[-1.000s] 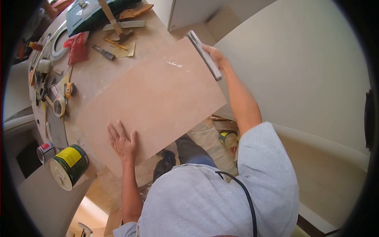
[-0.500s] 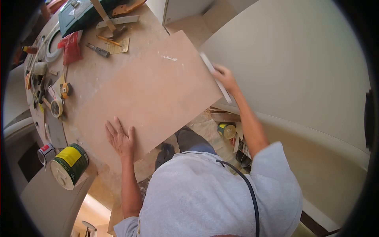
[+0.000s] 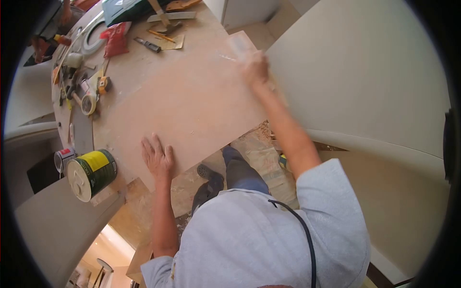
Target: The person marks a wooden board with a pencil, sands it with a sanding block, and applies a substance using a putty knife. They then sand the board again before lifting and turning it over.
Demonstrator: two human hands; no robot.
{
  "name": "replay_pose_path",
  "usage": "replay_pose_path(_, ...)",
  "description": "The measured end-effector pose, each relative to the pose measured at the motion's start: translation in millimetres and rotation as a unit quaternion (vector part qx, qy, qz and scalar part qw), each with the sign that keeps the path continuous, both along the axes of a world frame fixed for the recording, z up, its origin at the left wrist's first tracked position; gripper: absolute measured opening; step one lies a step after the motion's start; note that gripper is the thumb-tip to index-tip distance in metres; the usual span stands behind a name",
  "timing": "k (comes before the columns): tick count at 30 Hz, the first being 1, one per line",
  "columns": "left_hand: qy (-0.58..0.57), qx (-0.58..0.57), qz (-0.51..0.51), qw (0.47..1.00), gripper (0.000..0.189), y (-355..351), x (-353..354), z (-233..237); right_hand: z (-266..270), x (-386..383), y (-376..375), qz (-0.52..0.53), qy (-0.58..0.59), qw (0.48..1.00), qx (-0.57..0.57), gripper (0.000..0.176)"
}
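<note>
A wide pinkish-brown board (image 3: pixel 187 105) lies on the workbench. Flat on its lower left part rests my left hand (image 3: pixel 157 156), fingers spread, holding nothing. My right hand (image 3: pixel 254 69) is over the board's upper right corner, smeared by motion, with its fingers wrapped round a pale flat block (image 3: pixel 238 44). The block's face is blurred, and whether it touches the board cannot be made out. Whitish marks show on the surface beside it.
A green and yellow can (image 3: pixel 98 168) stands at the left edge. A hammer (image 3: pixel 168 26), a utility knife (image 3: pixel 147 45), a red bag (image 3: pixel 115 39), a tape measure (image 3: pixel 103 85) and a tape roll (image 3: pixel 88 104) lie farther back. A large pale panel (image 3: pixel 365 77) rises at right.
My right hand has moved with the block from the board's right edge up and left over its upper corner. My left hand stays flat on the board. The view has shifted slightly.
</note>
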State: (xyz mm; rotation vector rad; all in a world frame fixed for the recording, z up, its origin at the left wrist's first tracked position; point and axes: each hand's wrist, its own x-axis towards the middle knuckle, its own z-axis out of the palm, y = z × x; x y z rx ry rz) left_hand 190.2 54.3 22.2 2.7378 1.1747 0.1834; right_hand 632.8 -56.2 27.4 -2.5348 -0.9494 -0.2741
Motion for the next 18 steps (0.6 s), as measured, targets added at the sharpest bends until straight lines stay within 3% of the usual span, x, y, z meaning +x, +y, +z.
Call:
replay_pose_path(2, 0.026, -0.001, 0.066, 0.997, 0.072, -13.7, -33.4, 0.3, -0.6, 22.6, 13.7, -0.030, -0.048, 0.998, 0.042, 0.044)
replay_pose_path(3, 0.027, 0.000, 0.069, 0.997, 0.072, -15.2, -43.0, -1.8, -6.7, 13.1, 22.2, -0.033, -0.066, 0.997, 0.031, 0.045)
replay_pose_path(5, 0.053, 0.021, 0.183, 0.981, 0.072, -23.6, -64.0, -4.2, -34.6, -45.4, 35.2, -0.047, -0.078, 0.996, 0.001, 0.047)
replay_pose_path(6, 0.053, 0.021, 0.190, 0.980, 0.072, -21.9, -63.5, -6.1, -42.5, -104.0, 34.1, 0.060, -0.048, 0.995, 0.070, 0.046)
replay_pose_path(7, 0.079, 0.037, 0.204, 0.975, 0.071, -20.9, -60.3, -7.7, -69.8, -167.6, 32.9, 0.182, -0.085, 0.978, 0.060, 0.046)
replay_pose_path(9, 0.132, 0.047, 0.230, 0.963, 0.069, -25.4, -79.3, -10.1, 17.3, -262.4, -1.5, 0.402, 0.077, 0.912, 0.041, 0.047)
replay_pose_path(11, -0.010, -0.004, 0.227, 0.974, 0.068, -17.3, -75.9, -21.9, -3.2, -230.2, -23.5, 0.404, 0.095, 0.909, 0.014, 0.047)
replay_pose_path(12, -0.008, -0.007, 0.234, 0.972, 0.068, -15.7, -74.0, -23.8, -3.3, -186.0, -31.1, 0.392, 0.021, 0.915, 0.093, 0.043)
replay_pose_path(13, -0.023, 0.002, 0.234, 0.972, 0.068, -16.1, -72.5, -23.1, 11.4, -128.7, -33.3, 0.367, -0.101, 0.922, 0.070, 0.034)
replay_pose_path(14, -0.034, 0.009, 0.233, 0.972, 0.068, -19.4, -74.3, -21.8, 15.5, -81.4, -36.6, 0.195, -0.060, 0.979, 0.016, 0.037)
replay_pose_path(15, -0.030, 0.005, 0.240, 0.970, 0.068, -21.9, -73.3, -17.7, 12.3, -50.9, -28.6, 0.015, -0.018, 0.999, -0.041, 0.040)
replay_pose_path(17, -0.035, 0.018, 0.241, 0.970, 0.066, -22.1, -68.1, -12.5, -9.0, -29.2, 6.5, -0.094, -0.041, 0.995, -0.009, 0.043)
replay_pose_path(18, -0.036, 0.017, 0.242, 0.969, 0.066, -21.1, -68.4, -14.3, -17.1, -53.7, 17.6, -0.016, 0.046, 0.999, -0.007, 0.046)
